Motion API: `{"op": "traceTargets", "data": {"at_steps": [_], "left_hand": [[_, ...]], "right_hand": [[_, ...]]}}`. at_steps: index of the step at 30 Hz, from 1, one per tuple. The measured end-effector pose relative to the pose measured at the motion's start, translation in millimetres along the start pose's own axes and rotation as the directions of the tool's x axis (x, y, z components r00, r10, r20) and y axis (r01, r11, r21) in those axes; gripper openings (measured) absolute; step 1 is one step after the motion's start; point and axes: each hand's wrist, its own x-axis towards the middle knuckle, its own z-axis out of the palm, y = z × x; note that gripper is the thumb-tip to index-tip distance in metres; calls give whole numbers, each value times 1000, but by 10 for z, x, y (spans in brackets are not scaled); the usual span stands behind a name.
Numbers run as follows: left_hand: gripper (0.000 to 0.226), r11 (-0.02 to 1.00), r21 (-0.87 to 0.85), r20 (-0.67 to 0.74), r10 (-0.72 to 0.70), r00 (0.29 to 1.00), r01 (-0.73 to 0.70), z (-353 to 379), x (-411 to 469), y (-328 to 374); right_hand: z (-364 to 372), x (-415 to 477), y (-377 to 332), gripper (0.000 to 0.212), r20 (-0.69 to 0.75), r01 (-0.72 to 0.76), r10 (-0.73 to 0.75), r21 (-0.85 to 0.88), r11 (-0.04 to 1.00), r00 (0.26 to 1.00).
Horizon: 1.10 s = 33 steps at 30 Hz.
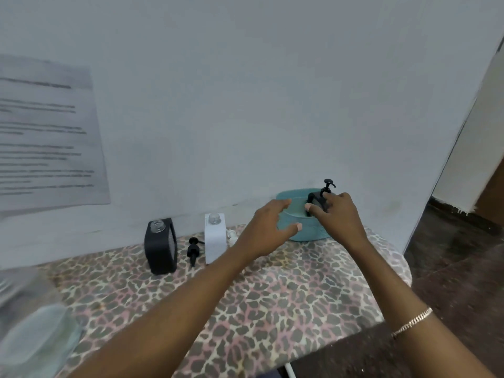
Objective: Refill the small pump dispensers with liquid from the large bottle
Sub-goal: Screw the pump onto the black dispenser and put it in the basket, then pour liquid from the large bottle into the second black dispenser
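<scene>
A black dispenser [317, 199] with its pump on stands inside a teal basket [305, 231] by the wall. My right hand [336, 218] grips that dispenser. My left hand [268, 230] hovers just left of the basket, fingers spread, holding nothing. Further left stand a black dispenser [161, 246] and a white dispenser [215, 237], both with open necks. A loose black pump [194, 251] lies between them. The large clear bottle [30, 323] is blurred at the bottom left.
A leopard-print cloth [245, 309] covers the table, whose edge curves at the right above a dark floor [450, 268]. A printed sheet [46, 137] hangs on the wall at the left. Something small and white [231, 236] lies behind the white dispenser.
</scene>
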Motion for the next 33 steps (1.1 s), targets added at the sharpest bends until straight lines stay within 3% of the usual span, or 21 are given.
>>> {"op": "traceTargets", "data": {"at_steps": [5, 13, 24, 29, 33], "left_hand": [[64, 998, -67, -92, -18, 996, 11, -346, -801, 2], [63, 999, -36, -284, -42, 958, 33, -921, -1714, 73], [55, 991, 102, -480, -24, 877, 84, -1474, -2685, -64], [35, 964, 253, -615, 98, 783, 77, -1617, -3024, -193], [21, 917, 370, -731, 187, 656, 150, -1710, -3231, -308]], "right_hand": [[128, -581, -403, 66, 8, 70, -72, 100, 992, 997], [487, -1161, -1059, 57, 76, 201, -222, 219, 955, 972], [1167, -1668, -1726, 57, 172, 255, -311, 285, 924, 935], [1436, -1787, -1955, 56, 187, 256, -318, 293, 921, 929], [1641, -1841, -2075, 54, 175, 264, -323, 291, 919, 930]]}}
